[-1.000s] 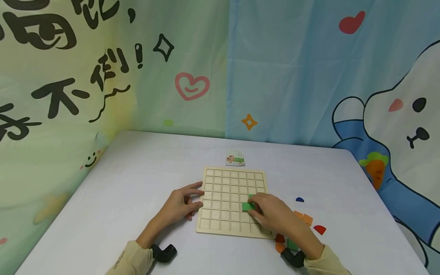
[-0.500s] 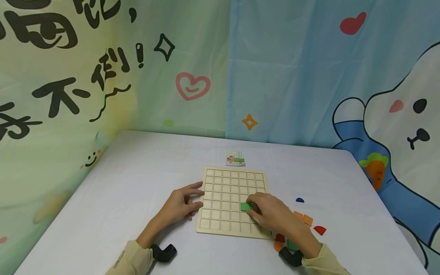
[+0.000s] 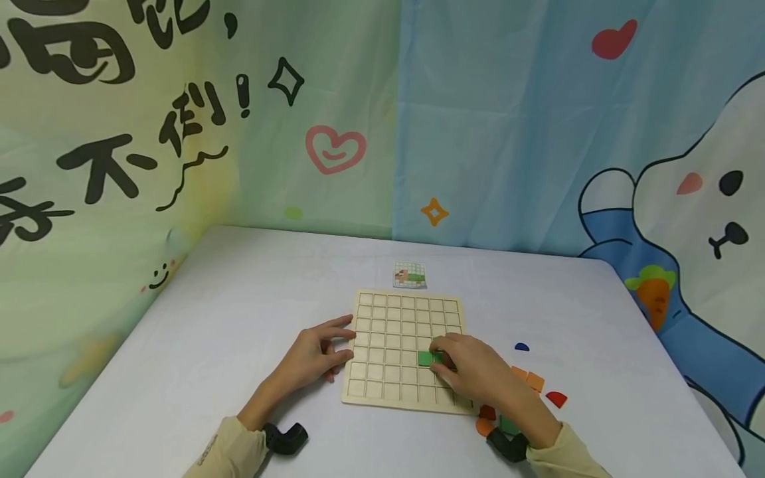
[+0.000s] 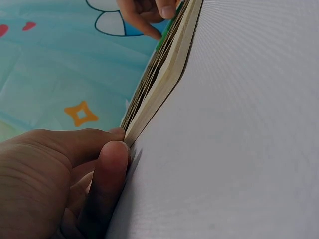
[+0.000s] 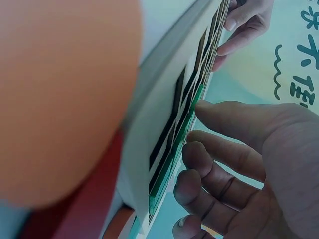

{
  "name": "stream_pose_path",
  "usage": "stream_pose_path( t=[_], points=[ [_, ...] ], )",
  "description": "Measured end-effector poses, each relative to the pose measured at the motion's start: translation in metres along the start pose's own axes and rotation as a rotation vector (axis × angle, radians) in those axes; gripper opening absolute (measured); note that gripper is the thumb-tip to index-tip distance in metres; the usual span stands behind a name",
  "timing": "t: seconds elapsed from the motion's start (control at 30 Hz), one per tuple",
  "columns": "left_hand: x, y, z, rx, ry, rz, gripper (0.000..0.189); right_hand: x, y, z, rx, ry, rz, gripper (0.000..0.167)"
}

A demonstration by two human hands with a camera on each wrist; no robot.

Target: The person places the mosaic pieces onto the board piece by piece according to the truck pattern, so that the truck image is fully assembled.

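Observation:
A square wooden grid board (image 3: 382,325) lies on the table, with green pieces (image 3: 424,358) at its right side. My right hand (image 3: 475,365) is over that side, its thumb and forefinger pinching a green piece; the palm hides part of the green. In the right wrist view the green pieces (image 5: 172,157) form a strip along the board, with the thumb and forefinger tips at it. At the left edge of the board, my left hand (image 3: 313,352) touches the rim with its fingertips. The left wrist view has the thumb and a finger against the board's edge (image 4: 164,84).
A small picture card (image 3: 409,275) lies behind the board. To the right are a blue half-round piece (image 3: 522,347), orange pieces (image 3: 534,382) and a red piece (image 3: 556,399). Another red piece (image 3: 487,413), an orange one (image 3: 484,427) and a green one (image 3: 508,425) lie near the right wrist.
My right hand and the green piece have shifted very slightly left on the board, then stayed there. The left hand has kept its place at the board's edge.

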State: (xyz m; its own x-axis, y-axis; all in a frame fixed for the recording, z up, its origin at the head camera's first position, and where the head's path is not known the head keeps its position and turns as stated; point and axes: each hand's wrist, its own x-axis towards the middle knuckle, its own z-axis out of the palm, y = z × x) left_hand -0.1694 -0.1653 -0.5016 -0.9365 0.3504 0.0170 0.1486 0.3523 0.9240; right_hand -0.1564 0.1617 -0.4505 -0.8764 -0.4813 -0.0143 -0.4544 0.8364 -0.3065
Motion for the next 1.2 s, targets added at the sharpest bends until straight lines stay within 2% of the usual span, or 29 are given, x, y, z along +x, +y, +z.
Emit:
stream_pose_path(
  t=[0.3, 0.5, 0.73, 0.93, 1.13, 1.2],
  points=[
    [0.000, 0.000, 0.000, -0.007, -0.001, 0.004, 0.040, -0.011, 0.007, -0.005, 0.007, 0.013, 0.004, 0.022],
    [0.000, 0.000, 0.000, -0.004, -0.004, -0.002, 0.040, -0.026, 0.013, -0.012, 0.021, 0.026, 0.014, 0.020],
    [0.000, 0.000, 0.000, 0.020, -0.005, -0.003, 0.040, -0.047, 0.020, -0.016, 0.017, 0.004, 0.094, 0.018],
    [0.000, 0.001, -0.001, 0.029, -0.004, 0.002, 0.040, -0.065, 0.030, -0.017, 0.037, 0.002, 0.080, 0.014],
    [0.001, 0.001, 0.000, 0.025, -0.004, 0.005, 0.039, -0.083, 0.038, -0.016, 0.040, -0.045, 0.164, 0.018],
    [0.001, 0.001, 0.000, 0.024, -0.002, -0.001, 0.039, -0.088, 0.041, -0.015, 0.023, -0.038, 0.161, 0.018]
  ],
)
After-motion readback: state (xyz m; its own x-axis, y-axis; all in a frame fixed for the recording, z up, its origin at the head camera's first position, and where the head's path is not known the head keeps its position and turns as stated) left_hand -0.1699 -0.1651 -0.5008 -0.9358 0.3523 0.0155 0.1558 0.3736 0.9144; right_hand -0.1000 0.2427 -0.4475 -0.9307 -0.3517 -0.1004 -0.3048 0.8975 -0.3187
